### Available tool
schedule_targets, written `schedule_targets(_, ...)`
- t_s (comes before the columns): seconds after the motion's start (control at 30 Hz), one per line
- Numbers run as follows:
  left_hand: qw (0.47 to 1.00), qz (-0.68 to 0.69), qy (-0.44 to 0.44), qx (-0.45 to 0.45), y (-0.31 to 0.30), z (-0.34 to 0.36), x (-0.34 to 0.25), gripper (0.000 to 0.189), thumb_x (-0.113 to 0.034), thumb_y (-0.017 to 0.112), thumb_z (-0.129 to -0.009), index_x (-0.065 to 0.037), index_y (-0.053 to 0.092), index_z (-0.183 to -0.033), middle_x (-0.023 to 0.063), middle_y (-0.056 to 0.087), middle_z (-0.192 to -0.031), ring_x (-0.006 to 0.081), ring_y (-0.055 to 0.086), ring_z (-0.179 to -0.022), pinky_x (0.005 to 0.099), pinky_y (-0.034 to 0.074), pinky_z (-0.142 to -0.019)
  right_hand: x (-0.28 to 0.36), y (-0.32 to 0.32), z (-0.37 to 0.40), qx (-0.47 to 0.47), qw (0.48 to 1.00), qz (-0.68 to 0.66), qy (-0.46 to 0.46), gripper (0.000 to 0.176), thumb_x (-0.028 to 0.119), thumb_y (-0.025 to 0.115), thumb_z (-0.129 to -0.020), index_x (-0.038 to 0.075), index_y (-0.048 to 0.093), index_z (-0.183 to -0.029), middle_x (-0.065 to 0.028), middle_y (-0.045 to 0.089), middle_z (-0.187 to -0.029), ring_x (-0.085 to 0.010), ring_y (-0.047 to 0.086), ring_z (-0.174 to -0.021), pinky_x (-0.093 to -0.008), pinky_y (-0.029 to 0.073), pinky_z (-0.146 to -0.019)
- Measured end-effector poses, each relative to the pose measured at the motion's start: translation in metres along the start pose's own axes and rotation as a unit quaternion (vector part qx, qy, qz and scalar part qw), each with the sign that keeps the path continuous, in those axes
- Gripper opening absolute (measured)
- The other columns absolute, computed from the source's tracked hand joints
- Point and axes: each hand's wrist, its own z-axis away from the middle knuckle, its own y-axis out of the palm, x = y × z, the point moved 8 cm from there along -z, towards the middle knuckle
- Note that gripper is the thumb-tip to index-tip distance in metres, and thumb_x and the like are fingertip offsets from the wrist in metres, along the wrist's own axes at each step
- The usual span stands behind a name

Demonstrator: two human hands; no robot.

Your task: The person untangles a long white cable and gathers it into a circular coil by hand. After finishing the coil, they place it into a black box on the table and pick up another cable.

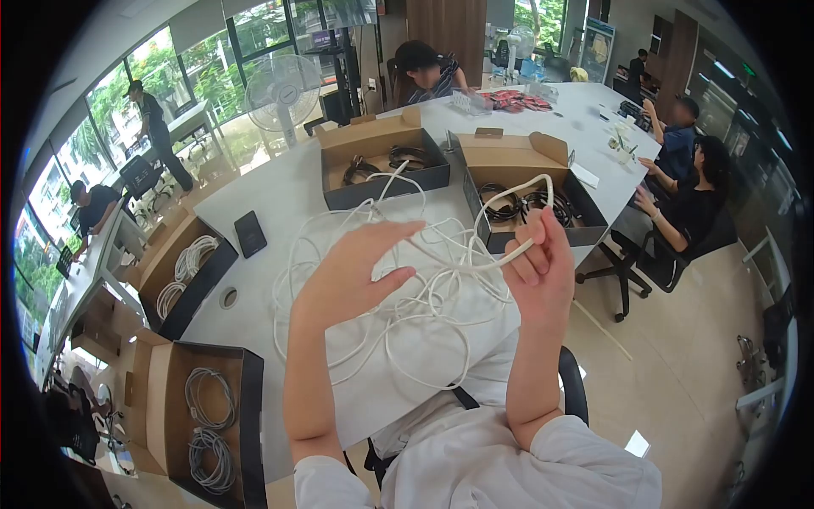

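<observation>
My right hand (543,276) is raised above the table and pinches a white cable (547,182) between thumb and fingers. From these fingers the cable arches up and over in a loop, and a length of it runs left towards my other hand. My left hand (348,267) is held with fingers stretched out and thumb apart, the cable passing close by its fingertips. Below both hands, a loose tangle of white cable (432,297) spreads over the white table (280,195).
Open cardboard boxes stand around: two with black cables at the back (339,197) and back right (509,153), one with white coils (191,263) at left, one with grey coils (212,462) at front left. A black phone (249,234) lies nearby. Several people sit or stand farther off.
</observation>
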Motion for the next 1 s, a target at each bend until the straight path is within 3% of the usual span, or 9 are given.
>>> schedule_targets(0.13,0.993,0.063,0.003,0.097,0.028,0.0,0.018,0.038,-0.003,0.062,-0.081,-0.004,0.058,-0.119,0.0139,0.061,-0.115,0.0299,0.057,-0.105,0.0374,0.045,-0.09,-0.001,0.008,-0.001,0.085,0.989,-0.117,0.017,0.04,0.033,0.027,-0.105,0.009,0.047,-0.08,0.0044,0.026,-0.048,-0.0077,0.027,-0.037,-0.0241,0.025,-0.036)
schedule_targets(0.33,0.991,0.057,-0.054,0.111,0.044,0.0,0.043,0.029,-0.002,0.057,-0.084,-0.004,0.061,-0.112,0.0128,0.064,-0.105,0.0279,0.061,-0.087,0.0359,0.048,-0.079,-0.003,0.017,0.002,0.152,0.971,-0.18,0.028,0.042,0.034,0.023,-0.105,0.008,0.046,-0.082,0.0033,0.028,-0.047,-0.0091,0.029,-0.035,-0.025,0.027,-0.034)
schedule_targets(0.4,0.995,0.017,-0.088,0.038,0.036,0.0,0.055,0.026,-0.002,0.057,-0.084,-0.003,0.062,-0.11,0.0124,0.065,-0.1,0.0247,0.061,-0.081,0.033,0.049,-0.074,-0.005,0.019,0.003,0.16,0.971,-0.175,0.039,0.042,0.033,0.024,-0.105,0.008,0.046,-0.08,0.0032,0.027,-0.046,-0.009,0.028,-0.036,-0.0249,0.026,-0.035)
schedule_targets(0.53,0.98,0.02,-0.174,-0.097,0.012,0.003,0.069,0.021,-0.007,0.057,-0.088,-0.003,0.063,-0.108,0.0093,0.064,-0.094,0.0164,0.058,-0.076,0.0279,0.048,-0.069,-0.016,0.008,0.004,0.089,0.994,-0.027,0.06,0.037,0.029,0.034,-0.103,0.009,0.048,-0.074,0.0048,0.027,-0.045,-0.0071,0.024,-0.037,-0.024,0.021,-0.039)
schedule_targets(0.67,0.952,0.162,-0.211,-0.148,-0.004,0.002,0.067,0.023,-0.01,0.058,-0.091,-0.003,0.063,-0.113,0.0054,0.063,-0.092,0.0119,0.058,-0.078,0.026,0.048,-0.069,-0.014,-0.007,0.004,-0.023,0.973,0.228,0.024,0.027,0.022,0.042,-0.098,0.007,0.056,-0.082,0.0026,0.04,-0.055,-0.0055,0.029,-0.045,-0.022,0.027,-0.043)
schedule_targets(0.77,0.959,0.205,-0.138,-0.139,-0.013,-0.003,0.039,0.027,-0.01,0.059,-0.092,-0.004,0.061,-0.118,0.0048,0.063,-0.093,0.0121,0.059,-0.081,0.0265,0.049,-0.072,-0.015,-0.01,0.004,-0.085,0.908,0.409,-0.004,0.023,0.017,0.042,-0.098,0.004,0.059,-0.09,0.0016,0.048,-0.061,-0.0058,0.036,-0.049,-0.0208,0.029,-0.047)
schedule_targets(0.9,0.975,0.205,-0.074,-0.049,0.003,-0.006,0.015,0.036,-0.012,0.058,-0.093,-0.005,0.056,-0.128,0.0067,0.065,-0.097,0.0141,0.061,-0.083,0.0277,0.049,-0.076,-0.015,-0.002,0.004,-0.1,0.765,0.633,-0.063,0.02,0.01,0.044,-0.096,-0.001,0.059,-0.102,-0.0099,0.054,-0.064,-0.021,0.052,-0.057,-0.0315,0.042,-0.058)
schedule_targets(0.93,0.971,0.228,-0.068,-0.024,0.01,-0.006,0.012,0.038,-0.013,0.058,-0.093,-0.006,0.054,-0.13,0.0073,0.066,-0.098,0.0146,0.061,-0.083,0.0281,0.049,-0.077,-0.015,0.007,0.006,-0.065,0.737,0.668,-0.079,0.021,0.007,0.046,-0.095,-0.002,0.057,-0.11,-0.017,0.058,-0.074,-0.031,0.058,-0.067,-0.0351,0.045,-0.065)
schedule_targets(1.0,0.977,0.207,-0.038,-0.011,0.018,-0.008,0.005,0.04,-0.015,0.056,-0.094,-0.007,0.051,-0.134,0.0086,0.067,-0.098,0.0158,0.062,-0.082,0.0285,0.049,-0.076,-0.016,0.02,0.006,-0.018,0.694,0.708,-0.128,0.024,0.006,0.048,-0.094,-0.002,0.056,-0.116,-0.0186,0.06,-0.08,-0.0329,0.059,-0.072,-0.035,0.046,-0.067)
